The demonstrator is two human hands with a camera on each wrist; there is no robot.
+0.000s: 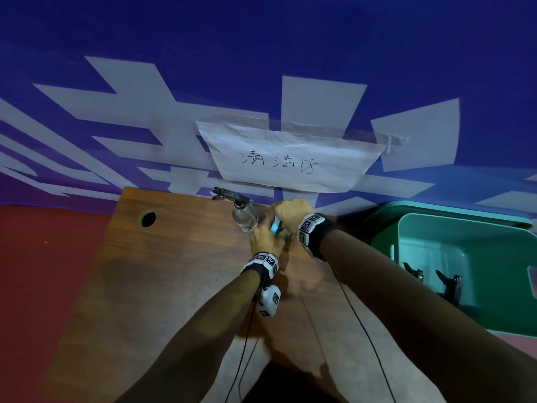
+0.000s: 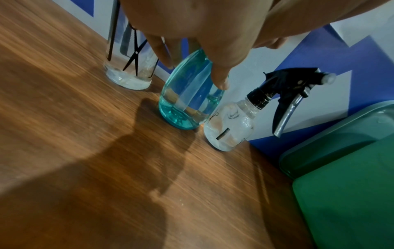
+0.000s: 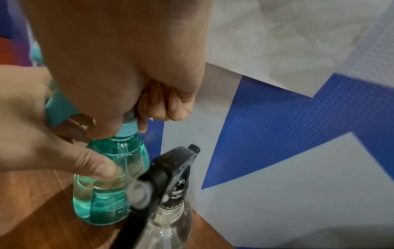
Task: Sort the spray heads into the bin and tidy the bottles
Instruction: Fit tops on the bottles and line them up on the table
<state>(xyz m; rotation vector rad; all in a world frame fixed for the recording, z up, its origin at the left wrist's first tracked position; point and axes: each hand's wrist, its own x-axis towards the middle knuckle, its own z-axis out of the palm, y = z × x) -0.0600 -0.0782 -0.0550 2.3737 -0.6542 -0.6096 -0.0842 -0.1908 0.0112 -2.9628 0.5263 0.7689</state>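
Note:
A teal bottle [image 2: 185, 104] stands at the back of the wooden table [image 1: 174, 286], by the wall. My left hand [image 1: 266, 237] grips its body, thumb [image 3: 100, 166] on the front. My right hand [image 1: 290, 210] is curled round the teal spray head [image 3: 60, 107] at the collar [image 3: 127, 129]. A clear bottle [image 2: 230, 128] with a black spray head [image 2: 294, 87] stands just right of it. Another clear bottle [image 1: 244, 218], also with a black spray head [image 1: 229, 194], stands to the left. Two black spray heads [image 1: 415, 271] lie in the green bin [image 1: 436, 228].
The green bin sits off the table's right edge, below table height. A paper sign [image 1: 290, 158] is taped to the blue and white wall right behind the bottles. A round cable hole [image 1: 148, 219] is at the table's back left. Wrist cables [image 1: 363, 330] trail toward me.

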